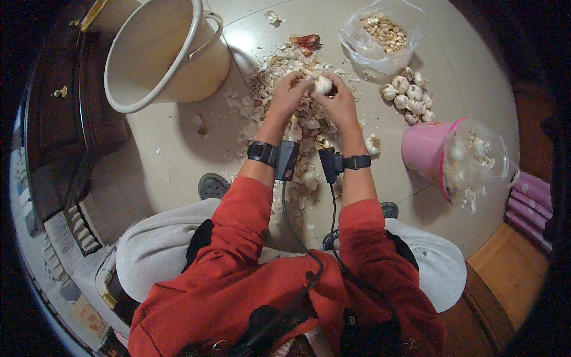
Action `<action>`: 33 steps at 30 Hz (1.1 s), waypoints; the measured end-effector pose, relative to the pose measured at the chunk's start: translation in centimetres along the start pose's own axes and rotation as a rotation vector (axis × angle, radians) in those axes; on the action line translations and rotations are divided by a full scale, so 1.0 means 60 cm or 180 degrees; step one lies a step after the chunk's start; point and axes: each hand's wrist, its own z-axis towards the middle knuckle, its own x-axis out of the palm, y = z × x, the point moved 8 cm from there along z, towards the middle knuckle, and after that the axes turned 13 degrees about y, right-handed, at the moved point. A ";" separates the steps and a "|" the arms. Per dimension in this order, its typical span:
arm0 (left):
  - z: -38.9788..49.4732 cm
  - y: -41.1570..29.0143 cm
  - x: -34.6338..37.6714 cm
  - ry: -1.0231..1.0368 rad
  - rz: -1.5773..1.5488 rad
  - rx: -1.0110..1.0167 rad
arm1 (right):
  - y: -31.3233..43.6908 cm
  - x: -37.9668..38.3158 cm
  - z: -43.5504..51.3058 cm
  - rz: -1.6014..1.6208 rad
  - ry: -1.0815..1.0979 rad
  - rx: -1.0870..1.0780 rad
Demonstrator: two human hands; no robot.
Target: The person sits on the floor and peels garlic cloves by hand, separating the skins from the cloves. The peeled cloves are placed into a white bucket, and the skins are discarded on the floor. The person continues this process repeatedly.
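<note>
A whitish garlic bulb [323, 85] is held between both hands above a heap of garlic skins [308, 118] on the tiled floor. The thumb and fingers of my right hand [340, 101] grip its right side. My left hand [287, 91] pinches at its left side; its fingertips partly hide what they grip there. Beyond the heap, at upper right, a clear plastic bag [352, 44] stands open with many loose garlic cloves [386, 32] inside. Whole garlic bulbs [414, 93] lie grouped below the bag. One more garlic bulb [373, 144] rests near my right wrist.
A large cream bucket [209, 67] with a handle stands at upper left. At right, a pink bucket [421, 149] with a plastic liner holds garlic skins. Reddish-brown skins [306, 43] lie behind the heap. A dark wooden cabinet [53, 116] borders the left side. Cables run from both wrists.
</note>
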 end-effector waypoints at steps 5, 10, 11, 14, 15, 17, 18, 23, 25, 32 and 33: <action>-0.008 -0.014 -0.005 -0.0404 -0.0053 0.0465 | 0.023 0.010 0.001 -0.0621 -0.0088 -0.0224; 0.007 -0.014 -0.029 -0.0565 0.0591 0.0550 | 0.021 0.021 0.001 -0.0571 0.0022 -0.0147; 0.008 -0.022 -0.037 -0.0715 0.1062 0.0622 | 0.019 0.023 0.002 -0.0455 0.0047 -0.0138; 0.008 -0.018 -0.051 -0.0862 0.1413 0.0483 | -0.001 0.033 0.004 0.1240 0.0242 0.0005; 0.008 -0.014 -0.053 -0.0845 0.1356 0.0382 | -0.014 0.043 0.004 0.2049 0.0325 0.0215; -0.005 -0.009 -0.055 -0.1093 0.0982 0.0441 | -0.010 0.041 0.004 0.2477 0.0354 -0.0007; -0.012 -0.008 -0.055 -0.1219 0.0793 0.0467 | -0.007 0.041 0.005 0.2745 0.0414 -0.0141; -0.004 -0.005 -0.002 -0.0295 0.0202 0.0502 | -0.007 0.005 0.001 -0.0384 -0.0349 -0.0012; 0.001 -0.004 0.006 -0.0063 0.0023 0.0474 | -0.016 0.010 0.006 -0.0155 -0.0217 -0.0024; 0.009 -0.001 -0.015 -0.0260 -0.0416 0.0557 | -0.041 0.009 0.010 0.1578 0.0166 0.0157; 0.009 0.001 -0.013 -0.0225 -0.0437 0.0531 | -0.035 0.013 0.009 0.1725 0.0241 0.0042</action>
